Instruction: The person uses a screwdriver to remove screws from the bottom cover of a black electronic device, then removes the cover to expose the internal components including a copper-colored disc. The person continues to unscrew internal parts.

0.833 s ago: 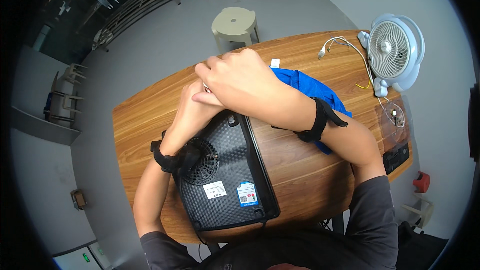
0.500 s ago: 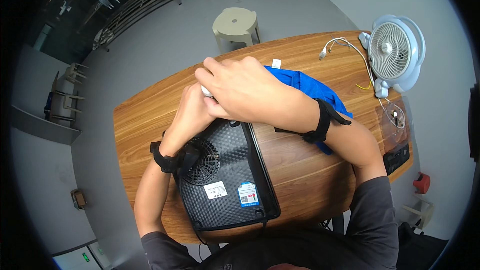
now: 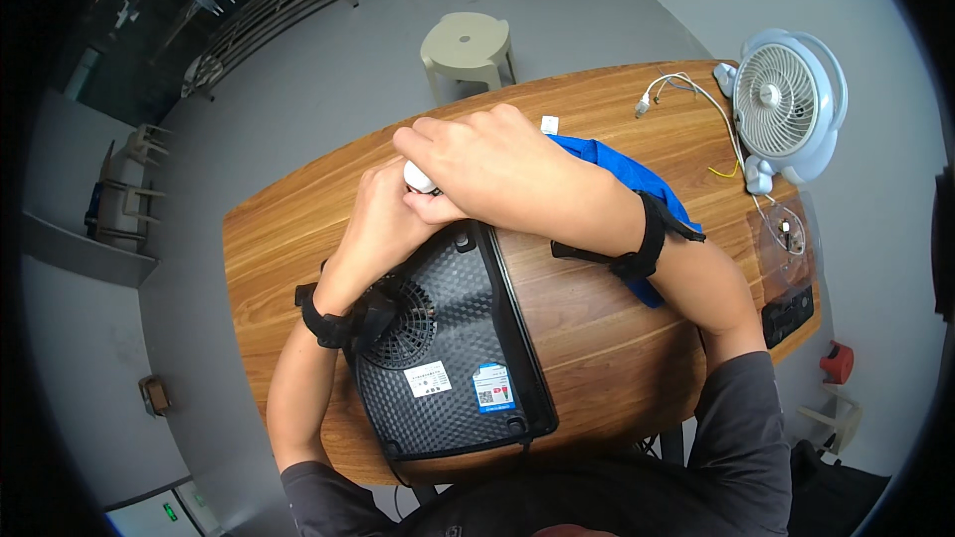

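Both my hands meet above the far end of an upturned black appliance (image 3: pixel 448 338), which has a textured underside with a round vent grille and two stickers. My left hand (image 3: pixel 388 204) is closed around a small thing with a rounded white top (image 3: pixel 419 177). Over it from the right comes my right hand (image 3: pixel 492 164), its fingers curled at that white top. Most of the held thing is hidden between the hands, so its kind does not show. Beyond my right forearm lies a blue cloth (image 3: pixel 629 171) with a white tag, partly covered by the arm.
A white fan (image 3: pixel 781 104) stands at the table's far right, its white cable (image 3: pixel 711 99) curving over the wood. Near the right edge are a clear plastic bag (image 3: pixel 796 229) and a black flat object (image 3: pixel 789 316). Beyond the wooden table (image 3: pixel 597 338) stands a beige stool (image 3: pixel 466 45).
My right hand has shifted slightly and its fingers have turned, uncovering more of the white top. The black appliance stays where it was.
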The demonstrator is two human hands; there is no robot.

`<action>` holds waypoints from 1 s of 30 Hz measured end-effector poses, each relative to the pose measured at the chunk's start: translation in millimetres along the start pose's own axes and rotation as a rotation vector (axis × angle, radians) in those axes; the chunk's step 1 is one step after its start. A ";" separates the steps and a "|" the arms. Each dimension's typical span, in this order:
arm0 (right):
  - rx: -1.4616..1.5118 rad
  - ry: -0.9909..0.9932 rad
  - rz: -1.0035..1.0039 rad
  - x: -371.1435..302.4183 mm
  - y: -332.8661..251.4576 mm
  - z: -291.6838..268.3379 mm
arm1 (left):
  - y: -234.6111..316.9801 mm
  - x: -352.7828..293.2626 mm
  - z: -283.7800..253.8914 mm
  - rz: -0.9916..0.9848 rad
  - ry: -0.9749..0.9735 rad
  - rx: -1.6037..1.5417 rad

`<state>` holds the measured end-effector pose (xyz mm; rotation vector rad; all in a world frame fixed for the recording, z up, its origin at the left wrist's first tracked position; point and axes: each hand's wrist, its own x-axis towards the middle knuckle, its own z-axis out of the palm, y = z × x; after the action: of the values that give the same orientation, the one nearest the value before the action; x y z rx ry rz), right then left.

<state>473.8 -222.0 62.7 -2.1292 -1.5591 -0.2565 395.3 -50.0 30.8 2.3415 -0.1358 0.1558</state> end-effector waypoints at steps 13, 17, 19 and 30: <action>-0.020 0.077 -0.012 -0.9 5.7 4.4 | -0.3 -0.5 -3.6 -0.063 -0.060 -0.043; -0.034 0.101 -0.004 -1.9 1.9 2.1 | 0.1 0.1 -6.2 -0.082 -0.033 0.042; -0.041 0.049 0.024 -0.7 0.8 0.9 | 8.1 0.3 -2.8 -0.013 0.061 0.023; 0.108 0.000 0.064 1.8 8.0 5.5 | 10.1 0.4 -0.5 -0.006 0.107 0.023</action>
<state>481.2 -219.6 56.5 -2.0908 -1.4678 -0.1478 394.3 -56.7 38.3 2.3507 -0.0750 0.2806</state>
